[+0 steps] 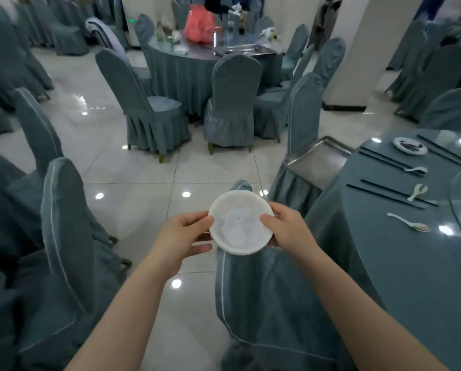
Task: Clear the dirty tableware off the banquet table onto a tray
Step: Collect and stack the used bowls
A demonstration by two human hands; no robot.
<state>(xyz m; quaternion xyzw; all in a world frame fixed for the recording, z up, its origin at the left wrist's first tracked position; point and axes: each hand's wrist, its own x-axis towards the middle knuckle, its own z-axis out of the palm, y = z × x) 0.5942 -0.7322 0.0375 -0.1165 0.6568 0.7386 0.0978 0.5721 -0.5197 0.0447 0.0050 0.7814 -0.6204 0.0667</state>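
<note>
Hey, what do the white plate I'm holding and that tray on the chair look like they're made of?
The white plate, gripped by the left hand and right hand, looks like glazed ceramic or melamine: smooth, opaque, faintly glossy; I can't tell which. The tray looks like stainless steel: silver-grey with a brushed sheen and bright raised rim.

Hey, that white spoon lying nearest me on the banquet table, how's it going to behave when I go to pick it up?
The white spoon looks glazed and ceramic, so probably stiff, light, and breakable if dropped. It lies on the glossy table, so it may skid rather than lift when nudged. Its bowl seems to hold food residue, so it could feel greasy.
</note>
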